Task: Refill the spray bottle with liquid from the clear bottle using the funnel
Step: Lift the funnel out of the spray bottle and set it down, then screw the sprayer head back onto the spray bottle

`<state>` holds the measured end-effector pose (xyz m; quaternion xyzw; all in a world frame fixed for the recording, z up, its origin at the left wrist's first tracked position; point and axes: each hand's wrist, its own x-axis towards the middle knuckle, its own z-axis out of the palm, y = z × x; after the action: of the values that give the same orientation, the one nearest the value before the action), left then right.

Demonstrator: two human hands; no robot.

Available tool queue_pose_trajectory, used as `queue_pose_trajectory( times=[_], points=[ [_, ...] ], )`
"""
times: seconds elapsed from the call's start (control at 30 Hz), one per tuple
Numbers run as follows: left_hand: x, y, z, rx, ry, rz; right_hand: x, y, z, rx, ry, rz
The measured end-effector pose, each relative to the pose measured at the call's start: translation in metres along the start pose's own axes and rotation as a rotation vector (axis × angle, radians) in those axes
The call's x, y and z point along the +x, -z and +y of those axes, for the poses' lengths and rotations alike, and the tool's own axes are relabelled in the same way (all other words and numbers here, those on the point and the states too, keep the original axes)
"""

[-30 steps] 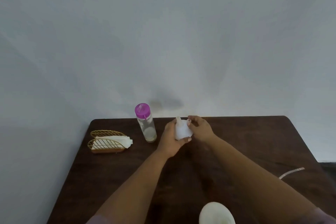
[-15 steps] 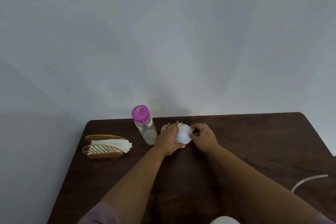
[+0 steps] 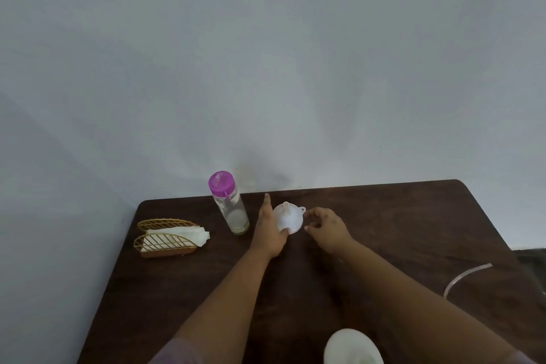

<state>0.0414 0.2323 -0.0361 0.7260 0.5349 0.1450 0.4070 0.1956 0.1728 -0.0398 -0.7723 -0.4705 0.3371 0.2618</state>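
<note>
The white funnel point(image 3: 289, 219) rests wide mouth down on the dark wooden table point(image 3: 399, 216), spout pointing up. My left hand point(image 3: 269, 229) lies just left of it with fingers stretched out and the thumb touching its lower rim. My right hand point(image 3: 326, 226) hovers just right of the funnel, fingers apart, holding nothing. The clear bottle point(image 3: 232, 210) with a magenta cap stands upright to the left of my left hand, with a little liquid at the bottom. A white rounded object point(image 3: 351, 346) shows at the bottom edge, mostly cut off.
A gold wire napkin holder point(image 3: 167, 238) with white napkins sits at the table's far left. A pale curved strip point(image 3: 466, 275) lies near the right edge. A plain wall rises right behind the table.
Both hands held the funnel above the table a second ago. It now sits on the table and the fingers of both hands have opened away from it.
</note>
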Motion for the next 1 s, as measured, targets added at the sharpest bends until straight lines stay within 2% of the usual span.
queue_pose_trajectory(
  times=[0.2, 0.3, 0.47, 0.6, 0.67, 0.73, 0.83, 0.93, 1.0],
  points=[
    [-0.061, -0.010, 0.011, -0.084, 0.098, 0.127, -0.054, 0.017, -0.001, 0.059, -0.026, 0.057],
    [-0.103, -0.017, 0.025, -0.190, 0.102, 0.123, -0.084, 0.030, -0.012, 0.084, 0.012, 0.085],
    [-0.162, -0.014, 0.059, -0.269, -0.013, 0.130, -0.154, 0.048, -0.018, 0.061, 0.104, 0.101],
    [-0.200, -0.011, 0.084, -0.318, -0.141, 0.225, -0.213, 0.063, 0.016, -0.088, 0.170, 0.167],
    [-0.216, -0.014, 0.103, -0.367, -0.197, 0.221, -0.237, 0.077, 0.036, -0.168, 0.162, 0.205],
    [-0.233, -0.025, 0.121, -0.374, -0.253, 0.172, -0.259, 0.088, 0.057, -0.237, 0.094, 0.221],
    [-0.256, -0.050, 0.139, -0.270, -0.313, 0.144, -0.290, 0.098, 0.093, -0.328, -0.116, 0.217],
    [-0.274, -0.073, 0.143, -0.169, -0.344, 0.140, -0.317, 0.095, 0.133, -0.426, -0.291, 0.144],
    [-0.283, -0.086, 0.142, -0.102, -0.386, 0.106, -0.330, 0.088, 0.153, -0.471, -0.326, 0.072]
  ],
)
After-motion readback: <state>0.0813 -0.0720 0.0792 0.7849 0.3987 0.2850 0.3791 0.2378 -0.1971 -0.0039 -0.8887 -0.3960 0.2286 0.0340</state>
